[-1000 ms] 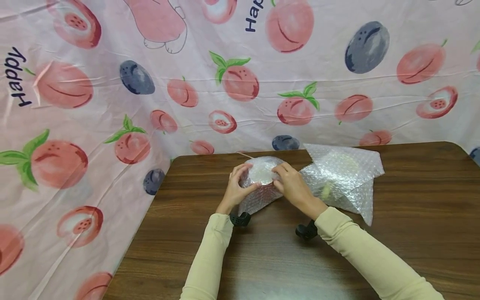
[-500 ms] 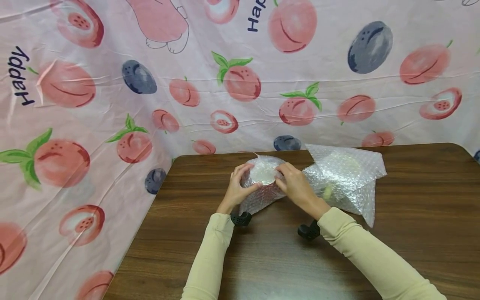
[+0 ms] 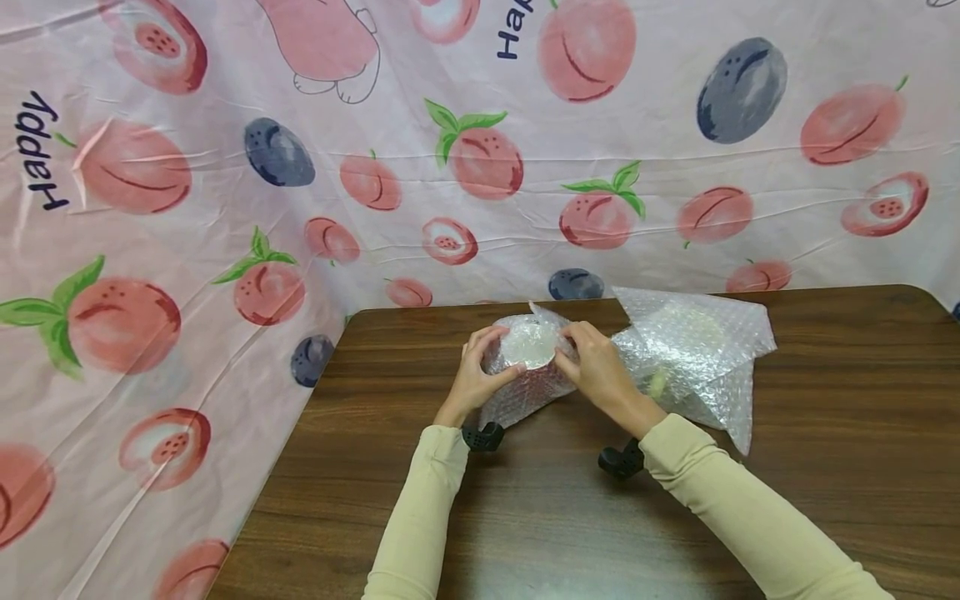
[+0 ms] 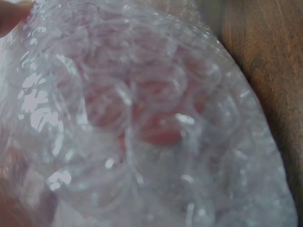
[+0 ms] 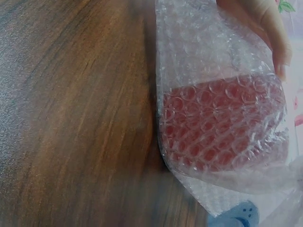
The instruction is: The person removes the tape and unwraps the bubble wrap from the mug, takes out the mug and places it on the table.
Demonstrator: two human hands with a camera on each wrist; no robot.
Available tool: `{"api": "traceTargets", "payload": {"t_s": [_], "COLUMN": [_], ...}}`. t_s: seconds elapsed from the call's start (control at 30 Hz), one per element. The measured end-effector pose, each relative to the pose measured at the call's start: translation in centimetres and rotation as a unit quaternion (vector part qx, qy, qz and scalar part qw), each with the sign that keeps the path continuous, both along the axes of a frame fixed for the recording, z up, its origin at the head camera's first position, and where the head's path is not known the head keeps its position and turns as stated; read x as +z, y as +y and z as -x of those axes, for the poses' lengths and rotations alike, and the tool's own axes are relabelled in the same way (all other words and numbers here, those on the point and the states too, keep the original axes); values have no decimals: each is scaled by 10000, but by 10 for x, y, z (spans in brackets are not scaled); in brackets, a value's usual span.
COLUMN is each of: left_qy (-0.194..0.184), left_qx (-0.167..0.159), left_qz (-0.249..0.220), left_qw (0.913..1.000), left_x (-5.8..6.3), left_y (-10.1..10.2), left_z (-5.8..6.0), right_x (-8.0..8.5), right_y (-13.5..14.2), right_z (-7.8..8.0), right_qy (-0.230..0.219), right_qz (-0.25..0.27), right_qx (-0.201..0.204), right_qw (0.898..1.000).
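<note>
A round-topped thing with a pale top and a red side stands inside a wrapping of bubble wrap (image 3: 528,343) near the table's back edge. Its exact kind is blurred by the bubbles; the red side (image 5: 213,127) shows through in the right wrist view. My left hand (image 3: 477,377) holds the wrapped thing from the left, fingers behind and thumb in front. On the other side, my right hand (image 3: 600,367) pinches the wrap at the upper right edge. A pointed flap of wrap sticks up at the back between the hands.
To the right lies a second bubble-wrapped bundle (image 3: 682,350), with something pale and yellowish-green inside, just beyond the right hand. The brown wooden table (image 3: 360,500) ends close behind both bundles, against a fruit-print cloth (image 3: 405,175).
The wrap's pointed flap at the back has shifted to the right and now stands up. My right hand has slid slightly right. The left hand keeps its hold.
</note>
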State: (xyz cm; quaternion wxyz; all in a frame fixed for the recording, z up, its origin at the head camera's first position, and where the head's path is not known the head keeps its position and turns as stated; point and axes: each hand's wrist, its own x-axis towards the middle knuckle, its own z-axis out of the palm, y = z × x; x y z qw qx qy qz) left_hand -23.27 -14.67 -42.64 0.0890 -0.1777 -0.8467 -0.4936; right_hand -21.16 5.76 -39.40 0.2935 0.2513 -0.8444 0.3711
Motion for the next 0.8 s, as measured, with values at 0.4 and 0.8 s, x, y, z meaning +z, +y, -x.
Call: {"api": "traceTargets", "payload": {"t_s": [0.4, 0.8], "left_qy": [-45, -75], "left_qx": [-72, -134], "left_qz": [-147, -324], "left_qw": [9999, 9994], "left_x": [17, 14], "left_y": [5, 5], "left_z": [-11, -10], "right_x": [4, 8], "right_y": [9, 17], "right_z": [1, 2], "right_qy": [-134, -76], "right_qz": [202, 314], "right_qx": [-264, -693], "right_qw": [9994, 9971]}}
